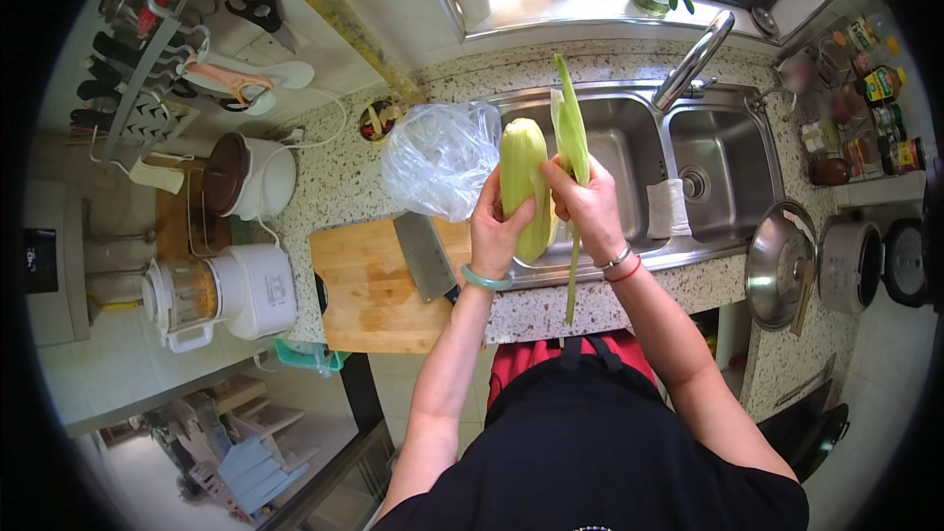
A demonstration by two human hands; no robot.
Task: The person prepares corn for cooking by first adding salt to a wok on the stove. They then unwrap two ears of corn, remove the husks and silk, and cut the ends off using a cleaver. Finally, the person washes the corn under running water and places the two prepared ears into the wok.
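Observation:
My left hand [495, 231] is wrapped around a pale green ear of corn [523, 157], its thumb across the front. The ear stands nearly upright over the near left part of the steel sink [629, 167]. Right beside it, my right hand [591, 208] pinches a long strip of green husk [569, 123], which sticks up above the fingers. A thin end of husk hangs below toward the counter edge. Whether the strip is still joined to the ear is hidden by my fingers.
A cleaver [425, 256] lies on the wooden cutting board [369, 300] left of my forearm. Behind it sits a crumpled clear plastic bag [438, 162]. The faucet [693, 64] rises behind the sink, and a grey cloth [669, 208] drapes over its divider. A metal bowl [780, 265] stands right.

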